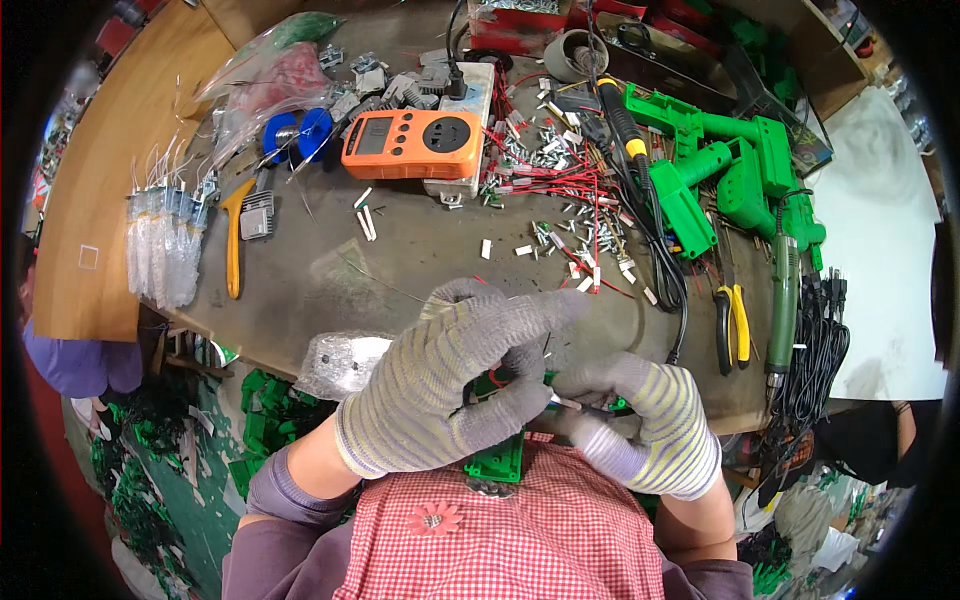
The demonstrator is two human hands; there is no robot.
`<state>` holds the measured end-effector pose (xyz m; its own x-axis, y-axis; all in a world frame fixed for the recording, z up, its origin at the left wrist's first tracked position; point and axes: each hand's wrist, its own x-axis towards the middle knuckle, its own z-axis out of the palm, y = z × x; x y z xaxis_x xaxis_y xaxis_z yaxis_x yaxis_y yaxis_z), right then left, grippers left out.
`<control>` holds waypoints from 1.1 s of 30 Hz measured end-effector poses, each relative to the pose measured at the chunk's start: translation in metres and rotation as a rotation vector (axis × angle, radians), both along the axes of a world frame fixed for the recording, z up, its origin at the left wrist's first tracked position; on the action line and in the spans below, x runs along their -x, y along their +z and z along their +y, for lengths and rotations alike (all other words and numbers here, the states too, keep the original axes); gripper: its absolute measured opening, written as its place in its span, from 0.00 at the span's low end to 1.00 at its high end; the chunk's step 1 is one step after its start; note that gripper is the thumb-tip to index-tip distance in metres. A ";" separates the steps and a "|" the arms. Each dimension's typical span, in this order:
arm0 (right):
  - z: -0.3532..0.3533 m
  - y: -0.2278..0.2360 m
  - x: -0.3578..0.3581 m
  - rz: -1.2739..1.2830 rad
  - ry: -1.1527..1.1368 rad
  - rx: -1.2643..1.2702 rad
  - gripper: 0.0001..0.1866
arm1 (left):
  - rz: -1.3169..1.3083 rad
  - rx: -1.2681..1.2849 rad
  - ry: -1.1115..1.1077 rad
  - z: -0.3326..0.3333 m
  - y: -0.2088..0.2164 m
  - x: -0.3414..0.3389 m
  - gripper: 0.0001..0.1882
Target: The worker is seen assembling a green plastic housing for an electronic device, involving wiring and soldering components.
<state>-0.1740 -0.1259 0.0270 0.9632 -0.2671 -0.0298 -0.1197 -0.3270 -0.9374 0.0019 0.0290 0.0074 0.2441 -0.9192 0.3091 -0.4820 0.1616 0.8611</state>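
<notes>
Both my hands wear grey gloves with yellowish stripes and meet at the table's near edge. My left hand [450,375] is closed, with its fingers curled over and its thumb toward the right; what they grip is mostly hidden. Below that thumb shows a green plastic housing [497,461], close against the red checked apron [500,540]. My right hand [645,425] is closed, its fingertips pinched at a small whitish piece [564,402] between the two hands. Just left of my left hand lies a clear plastic-wrapped part [345,362].
An orange meter [412,144] stands at the back. Screws [545,155] and red wires [555,183] are scattered right of it. Green tool housings [690,195], yellow-black pliers [733,328], a green electric screwdriver [785,300] and black cords [820,340] lie right; a yellow-handled tool [234,240] lies left.
</notes>
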 end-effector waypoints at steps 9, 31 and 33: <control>-0.005 -0.003 0.001 -0.035 -0.002 0.326 0.09 | -0.014 -0.033 0.094 0.006 0.005 0.003 0.28; 0.013 -0.054 -0.034 0.009 -0.201 0.395 0.11 | -0.660 -0.317 0.234 0.029 -0.026 0.027 0.17; 0.012 -0.054 -0.035 -0.021 -0.191 0.425 0.11 | -0.590 -0.282 0.195 0.032 -0.026 0.018 0.12</control>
